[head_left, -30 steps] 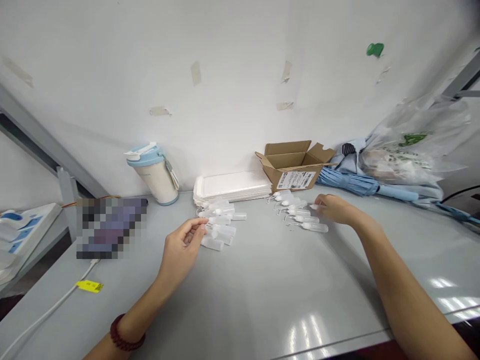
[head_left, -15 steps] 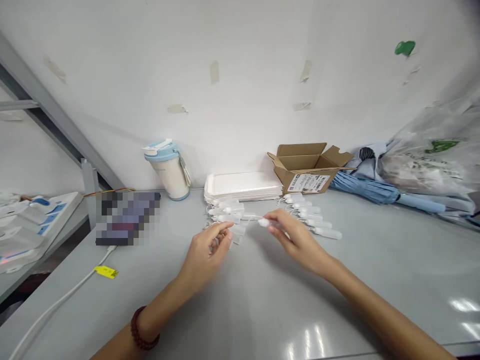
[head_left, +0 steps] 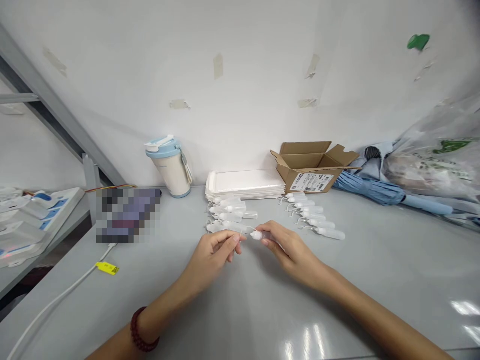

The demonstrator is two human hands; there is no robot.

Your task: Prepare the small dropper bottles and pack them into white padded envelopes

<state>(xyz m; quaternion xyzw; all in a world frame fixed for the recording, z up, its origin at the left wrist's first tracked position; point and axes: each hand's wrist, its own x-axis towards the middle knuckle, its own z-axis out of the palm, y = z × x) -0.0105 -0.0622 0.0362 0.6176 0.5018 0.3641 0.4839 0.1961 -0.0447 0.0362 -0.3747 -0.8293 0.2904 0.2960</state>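
Note:
My right hand (head_left: 287, 250) is closed around a small dropper bottle (head_left: 257, 235), whose white cap points left; the hand hides the rest of it. From the cap a thin white strand (head_left: 250, 228) runs toward my left hand (head_left: 219, 252). My left thumb and forefinger are pinched together at the strand's end. Just beyond my left hand lies a group of translucent bottles (head_left: 232, 217) with white caps and thin strands. A second row of similar bottles (head_left: 317, 223) lies beyond my right hand, their capped ends to the left.
A stack of white padded envelopes (head_left: 245, 184) lies against the wall beside an open cardboard box (head_left: 309, 172). Left of them stand a cup with a blue lid (head_left: 170, 167) and a blurred-out device on a cable (head_left: 56, 305). A folded blue umbrella (head_left: 378, 187) and a plastic bag (head_left: 435, 155) are at right.
My left hand has moved right and its thumb and forefinger have closed at the strand. My right hand has brought the bottle slightly left and nearer to me.

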